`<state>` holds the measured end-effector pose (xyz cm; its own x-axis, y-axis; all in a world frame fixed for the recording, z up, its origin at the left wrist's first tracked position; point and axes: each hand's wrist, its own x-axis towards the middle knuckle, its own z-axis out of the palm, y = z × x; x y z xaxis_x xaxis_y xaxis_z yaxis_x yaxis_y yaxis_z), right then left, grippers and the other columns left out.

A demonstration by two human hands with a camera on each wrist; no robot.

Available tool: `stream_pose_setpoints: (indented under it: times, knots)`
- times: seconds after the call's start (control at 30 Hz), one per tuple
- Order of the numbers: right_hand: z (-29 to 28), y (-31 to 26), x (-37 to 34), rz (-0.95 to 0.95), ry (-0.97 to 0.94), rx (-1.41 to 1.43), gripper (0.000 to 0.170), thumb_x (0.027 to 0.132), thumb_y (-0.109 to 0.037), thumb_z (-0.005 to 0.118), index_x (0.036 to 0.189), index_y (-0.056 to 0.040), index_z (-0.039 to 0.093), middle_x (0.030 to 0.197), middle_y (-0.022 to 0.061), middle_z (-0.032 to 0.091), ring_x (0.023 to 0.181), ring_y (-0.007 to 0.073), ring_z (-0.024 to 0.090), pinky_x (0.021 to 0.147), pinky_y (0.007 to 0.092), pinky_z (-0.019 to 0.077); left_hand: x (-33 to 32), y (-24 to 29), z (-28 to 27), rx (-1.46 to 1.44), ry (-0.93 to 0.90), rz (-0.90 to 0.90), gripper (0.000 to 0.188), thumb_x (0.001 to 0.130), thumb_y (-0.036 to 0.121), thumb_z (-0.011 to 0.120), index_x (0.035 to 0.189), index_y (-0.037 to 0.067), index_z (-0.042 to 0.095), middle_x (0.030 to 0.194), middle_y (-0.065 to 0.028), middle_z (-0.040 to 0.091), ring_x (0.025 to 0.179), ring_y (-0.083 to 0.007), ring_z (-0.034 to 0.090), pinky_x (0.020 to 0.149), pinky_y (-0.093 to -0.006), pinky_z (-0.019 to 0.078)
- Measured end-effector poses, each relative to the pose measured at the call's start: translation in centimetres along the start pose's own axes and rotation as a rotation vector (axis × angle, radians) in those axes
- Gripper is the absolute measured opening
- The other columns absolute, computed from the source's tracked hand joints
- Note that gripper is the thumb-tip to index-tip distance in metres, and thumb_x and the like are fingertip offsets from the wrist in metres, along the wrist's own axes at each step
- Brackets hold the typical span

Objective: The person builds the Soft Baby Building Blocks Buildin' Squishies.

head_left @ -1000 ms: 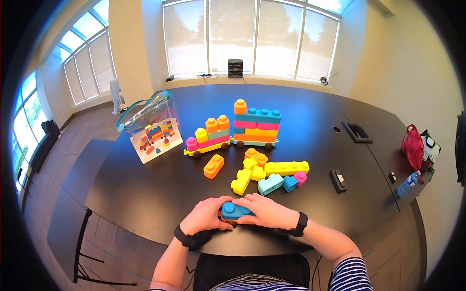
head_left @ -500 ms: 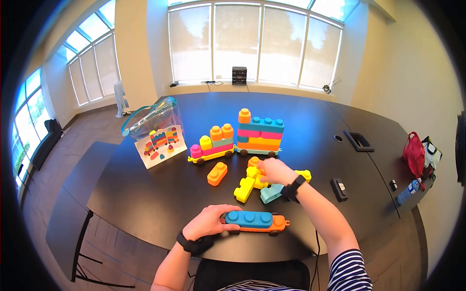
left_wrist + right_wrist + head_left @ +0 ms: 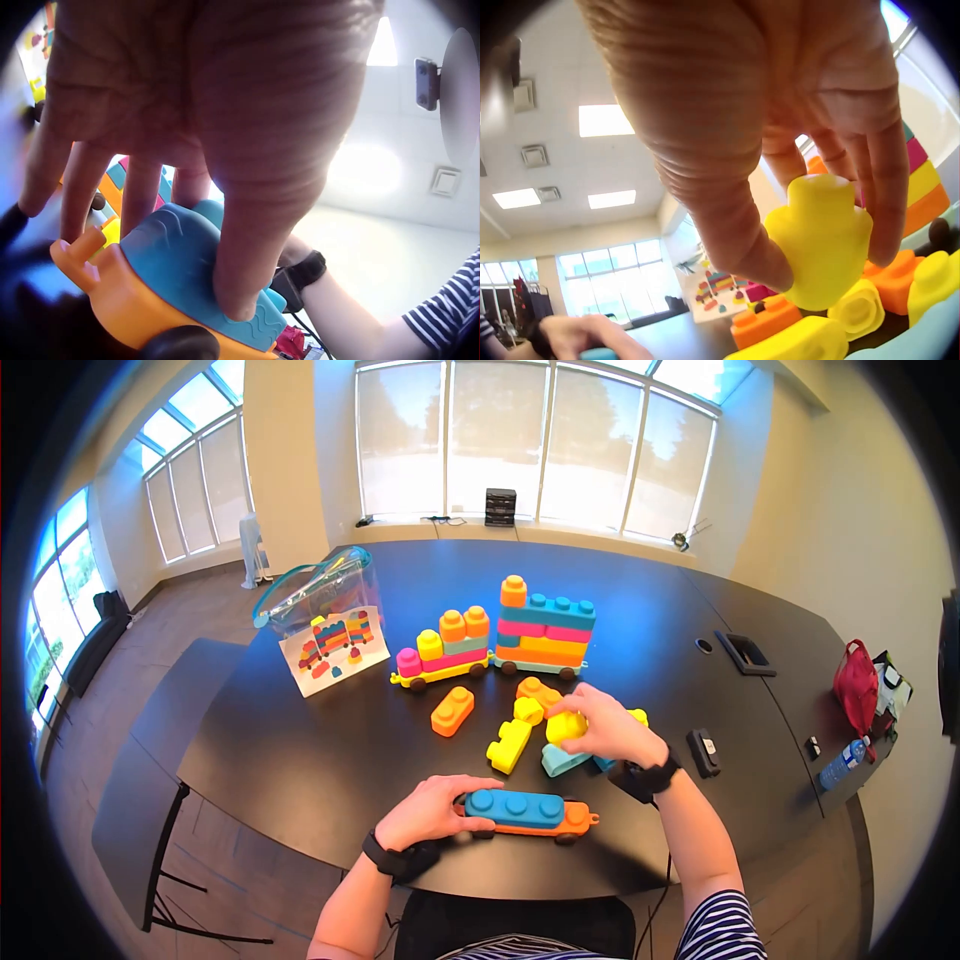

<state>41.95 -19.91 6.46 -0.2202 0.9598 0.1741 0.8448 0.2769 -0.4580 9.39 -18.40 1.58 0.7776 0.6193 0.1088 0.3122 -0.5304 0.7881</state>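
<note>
A blue block (image 3: 515,807) with three studs sits on an orange wheeled base (image 3: 577,818) near the table's front edge. My left hand (image 3: 425,815) grips the left end of this wagon; in the left wrist view its thumb lies along the side of the blue block. Farther forward, my right hand (image 3: 612,730) pinches a yellow block (image 3: 821,240) with a single top stud between thumb and fingers. Under and around that hand lie loose blocks: a yellow one (image 3: 510,746), a small yellow one (image 3: 528,710), an orange one (image 3: 538,692) and a light teal one (image 3: 562,761).
Behind the loose blocks stand a yellow wagon (image 3: 440,671) and a tall stacked wagon (image 3: 545,645). One orange block (image 3: 452,711) lies apart. A picture card (image 3: 335,650) leans on a clear bag (image 3: 330,585) at left. At right are a black device (image 3: 703,753) and a water bottle (image 3: 845,764).
My right hand has left the blue block, reached forward to the loose blocks and picked up a yellow one, moving it slightly right. The left hand keeps its hold on the wagon.
</note>
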Motion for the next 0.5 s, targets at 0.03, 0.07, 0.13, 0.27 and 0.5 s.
stream_pose_setpoints:
  times: [0.03, 0.07, 0.13, 0.27, 0.5]
  knots:
    - [-0.5, -0.6, -1.4, -0.015, -0.025, 0.024, 0.052, 0.074, -0.023, 0.085, 0.123, -0.0109, 0.072, 0.110, 0.0155, 0.062, 0.106, 0.0351, 0.065, 0.093, 0.0418, 0.0541, 0.0, -0.2, 0.0, 0.024, 0.011, 0.020, 0.060, 0.082, 0.032, 0.092, 0.134, 0.011, 0.072, 0.105, -0.0108, 0.077, 0.087, -0.0274, 0.073, 0.083, -0.0357, 0.0578]
    - [-0.9, -1.5, -2.8, -0.028, -0.060, 0.015, 0.054, 0.076, -0.024, 0.085, 0.126, -0.0094, 0.072, 0.109, 0.0159, 0.064, 0.105, 0.0346, 0.066, 0.093, 0.0418, 0.0541, 0.0, -0.3, 0.1, 0.035, 0.019, 0.032, 0.060, 0.081, 0.033, 0.093, 0.134, 0.012, 0.072, 0.105, -0.0108, 0.077, 0.087, -0.0274, 0.073, 0.083, -0.0357, 0.0578]
    - [-0.8, -2.3, -5.0, -0.050, -0.147, 0.050, 0.054, 0.077, -0.024, 0.088, 0.125, -0.0057, 0.070, 0.112, 0.0169, 0.069, 0.106, 0.0346, 0.067, 0.094, 0.0415, 0.0543, 0.2, -0.4, 0.3, 0.047, 0.021, 0.035, 0.060, 0.081, 0.033, 0.093, 0.134, 0.012, 0.072, 0.105, -0.0108, 0.077, 0.088, -0.0275, 0.073, 0.084, -0.0358, 0.0578]
    - [0.9, -2.6, -7.9, -0.051, -0.135, 0.025, 0.056, 0.079, -0.026, 0.090, 0.126, -0.0036, 0.069, 0.118, 0.0149, 0.072, 0.109, 0.0335, 0.068, 0.096, 0.0404, 0.0546, 0.3, -0.3, 0.2, 0.064, 0.009, 0.009, 0.060, 0.080, 0.033, 0.093, 0.132, 0.012, 0.073, 0.104, -0.0110, 0.077, 0.088, -0.0278, 0.073, 0.084, -0.0362, 0.0578]
    - [1.1, -2.2, -9.5, -0.051, -0.097, -0.065, 0.057, 0.077, -0.026, 0.091, 0.125, -0.0031, 0.070, 0.117, 0.0149, 0.072, 0.111, 0.0341, 0.066, 0.099, 0.0421, 0.0538, 0.3, -0.2, 0.3, 0.083, 0.013, -0.001, 0.059, 0.080, 0.033, 0.093, 0.131, 0.011, 0.073, 0.104, -0.0110, 0.077, 0.089, -0.0280, 0.073, 0.084, -0.0365, 0.0576]
